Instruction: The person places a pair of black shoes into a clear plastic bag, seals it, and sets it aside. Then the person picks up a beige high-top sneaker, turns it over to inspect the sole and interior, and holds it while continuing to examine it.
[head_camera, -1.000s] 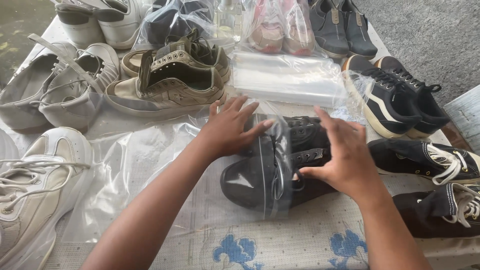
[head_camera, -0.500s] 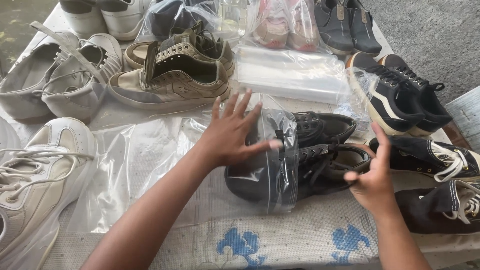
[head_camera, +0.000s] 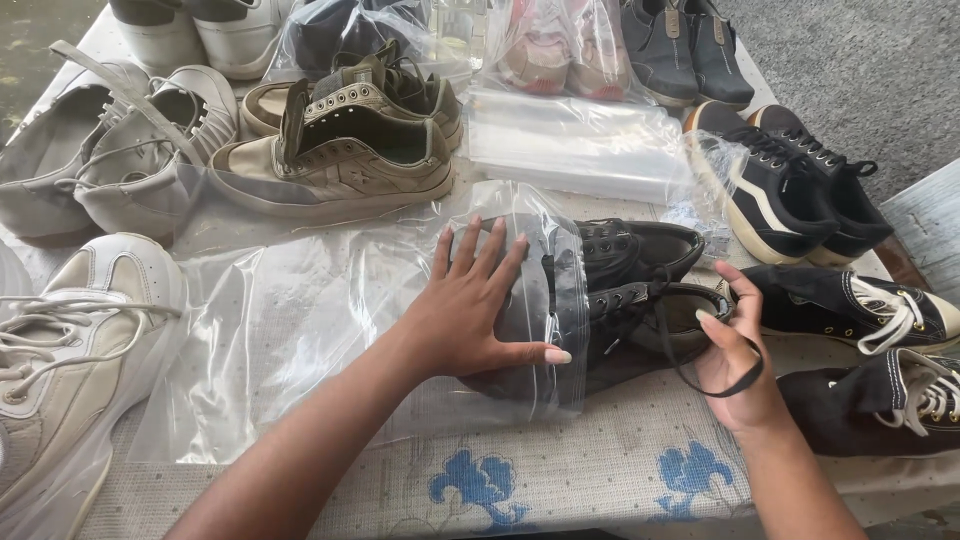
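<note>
table (head_camera: 600, 470) with pale patterned cloth, shoes all round the edge – beige pair (head_camera: 340, 150) at 11 o'clock, black-and-white sneakers (head_camera: 790, 185) at 2. Clear plastic bag (head_camera: 300, 320) lies flat at centre, mouth toward 3 o'clock. Black shoes (head_camera: 640, 290) sit toes-in, heels sticking out. Left hand (head_camera: 470, 310) – grip spread flat, pressing bag onto toes. Right hand (head_camera: 735, 365) at 4 o'clock, grip pinching black lace (head_camera: 700, 385)

Right hand (head_camera: 735, 365) is off the clear plastic bag (head_camera: 545, 300) and now pinches a black lace (head_camera: 700, 375) at the heels of the black leather shoes (head_camera: 640, 290); left hand (head_camera: 470, 310) lies flatter.
</note>
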